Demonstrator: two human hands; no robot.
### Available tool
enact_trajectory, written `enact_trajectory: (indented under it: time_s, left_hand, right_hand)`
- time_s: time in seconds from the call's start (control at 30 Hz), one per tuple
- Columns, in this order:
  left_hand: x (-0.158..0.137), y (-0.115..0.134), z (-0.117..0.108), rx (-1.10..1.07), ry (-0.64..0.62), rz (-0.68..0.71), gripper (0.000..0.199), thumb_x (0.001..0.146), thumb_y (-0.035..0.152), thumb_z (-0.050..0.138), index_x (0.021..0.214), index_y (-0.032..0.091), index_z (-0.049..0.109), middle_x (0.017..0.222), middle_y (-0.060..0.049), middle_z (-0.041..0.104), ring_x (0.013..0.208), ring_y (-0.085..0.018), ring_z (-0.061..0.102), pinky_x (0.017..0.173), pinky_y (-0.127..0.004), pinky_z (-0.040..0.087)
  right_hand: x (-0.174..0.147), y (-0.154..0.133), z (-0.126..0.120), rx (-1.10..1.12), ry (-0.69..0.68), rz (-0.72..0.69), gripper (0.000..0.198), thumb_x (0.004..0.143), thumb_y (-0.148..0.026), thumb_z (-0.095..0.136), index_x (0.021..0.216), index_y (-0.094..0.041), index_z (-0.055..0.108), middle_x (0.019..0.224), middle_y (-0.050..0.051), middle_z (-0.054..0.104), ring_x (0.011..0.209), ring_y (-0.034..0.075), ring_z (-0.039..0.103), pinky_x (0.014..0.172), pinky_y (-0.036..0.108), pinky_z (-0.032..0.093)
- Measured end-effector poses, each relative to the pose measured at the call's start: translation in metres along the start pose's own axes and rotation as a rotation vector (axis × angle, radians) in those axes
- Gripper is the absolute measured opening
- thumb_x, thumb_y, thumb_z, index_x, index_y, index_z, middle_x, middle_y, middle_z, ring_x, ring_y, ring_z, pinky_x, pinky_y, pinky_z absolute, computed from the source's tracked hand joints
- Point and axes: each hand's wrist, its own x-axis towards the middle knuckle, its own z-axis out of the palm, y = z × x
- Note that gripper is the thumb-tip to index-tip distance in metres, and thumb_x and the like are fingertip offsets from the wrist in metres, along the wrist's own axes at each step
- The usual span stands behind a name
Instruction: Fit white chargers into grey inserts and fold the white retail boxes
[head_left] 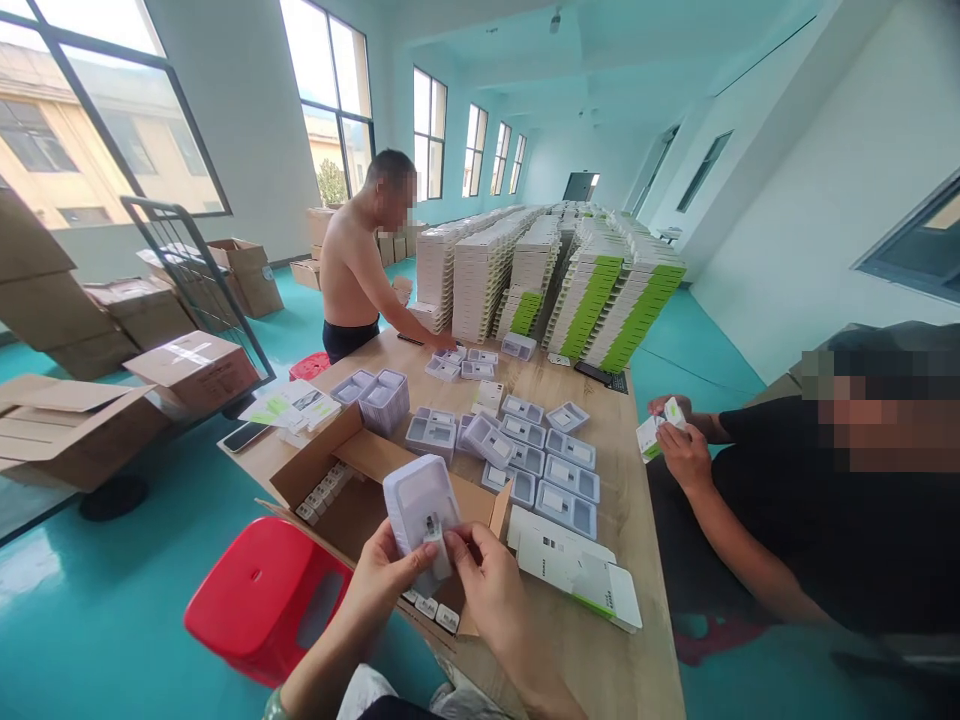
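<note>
My left hand [388, 575] grips a white plastic tray [417, 490] from its left side, tilted up over an open cardboard box [360, 520]. Between the thumbs, a small white adapter-like block [434, 545] sits at the tray's lower recess. My right hand [480, 565] pinches that block from the right. Inside the box stand several similar small white blocks [321, 500], with more along its near edge. Just beyond my hands, filled white trays [523, 457] lie in rows on the wooden table [630, 480]. A flat white and green carton [574, 565] lies to the right.
A bare-backed person [352, 260] reaches over the far left of the table. At right, a person in black [825, 500] holds a small carton [660, 430]. Tall carton stacks [480, 280] stand behind the table. A red stool [255, 600] is at left, near a trolley [202, 280].
</note>
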Motion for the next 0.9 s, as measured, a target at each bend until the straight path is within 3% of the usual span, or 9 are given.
enact_trajectory:
  time_s: [0.1, 0.2, 0.3, 0.47, 0.73, 0.9]
  left_hand:
    - [0.018, -0.01, 0.004, -0.015, 0.028, -0.034, 0.06, 0.054, 0.046, 0.097, 0.098, 0.015, 0.071, 0.085, -0.009, 0.081, 0.068, -0.022, 0.073, 0.061, -0.029, 0.056]
    - [0.025, -0.015, 0.01, -0.049, 0.012, -0.029, 0.061, 0.055, 0.048, 0.096, 0.1, 0.015, 0.07, 0.086, -0.008, 0.081, 0.071, -0.02, 0.074, 0.064, -0.028, 0.057]
    - [0.021, -0.014, 0.017, -0.083, 0.01, -0.01, 0.063, 0.056, 0.05, 0.096, 0.102, 0.016, 0.069, 0.091, -0.007, 0.082, 0.072, -0.018, 0.074, 0.067, -0.027, 0.058]
    - [0.01, -0.01, 0.025, -0.092, 0.04, 0.022, 0.063, 0.057, 0.051, 0.095, 0.102, 0.015, 0.068, 0.09, -0.009, 0.082, 0.075, -0.021, 0.076, 0.067, -0.029, 0.058]
    - [0.011, -0.015, 0.026, -0.077, 0.157, 0.087, 0.069, 0.05, 0.056, 0.095, 0.098, 0.015, 0.067, 0.084, -0.008, 0.082, 0.077, -0.024, 0.076, 0.072, -0.033, 0.059]
    - [0.003, -0.014, 0.028, -0.058, 0.166, 0.12, 0.066, 0.052, 0.056, 0.095, 0.098, 0.015, 0.069, 0.088, -0.008, 0.082, 0.082, -0.025, 0.076, 0.078, -0.035, 0.059]
  right_hand:
    - [0.002, 0.011, 0.004, -0.004, -0.001, -0.025, 0.023, 0.088, -0.039, 0.062, 0.095, -0.021, 0.073, 0.097, 0.009, 0.076, 0.081, 0.024, 0.073, 0.073, 0.033, 0.059]
    - [-0.002, 0.024, 0.015, -0.07, 0.108, -0.104, 0.022, 0.087, -0.031, 0.062, 0.103, -0.021, 0.074, 0.107, 0.011, 0.074, 0.095, 0.027, 0.073, 0.085, 0.039, 0.059]
    - [-0.008, 0.038, 0.028, -0.259, 0.304, -0.324, 0.028, 0.097, -0.027, 0.053, 0.113, -0.024, 0.075, 0.115, 0.011, 0.075, 0.106, 0.029, 0.071, 0.092, 0.044, 0.057]
    - [-0.012, 0.048, 0.036, -0.463, 0.468, -0.6, 0.031, 0.103, -0.025, 0.049, 0.119, -0.022, 0.075, 0.11, 0.012, 0.079, 0.093, 0.026, 0.074, 0.084, 0.04, 0.058]
    - [-0.006, 0.051, 0.048, -0.407, 0.514, -0.645, 0.028, 0.105, -0.03, 0.049, 0.116, -0.024, 0.075, 0.099, 0.009, 0.079, 0.089, 0.024, 0.074, 0.083, 0.039, 0.058]
    - [-0.006, 0.044, 0.043, -0.302, 0.521, -0.539, 0.033, 0.106, -0.043, 0.048, 0.117, -0.023, 0.071, 0.101, 0.009, 0.078, 0.091, 0.023, 0.074, 0.077, 0.034, 0.059]
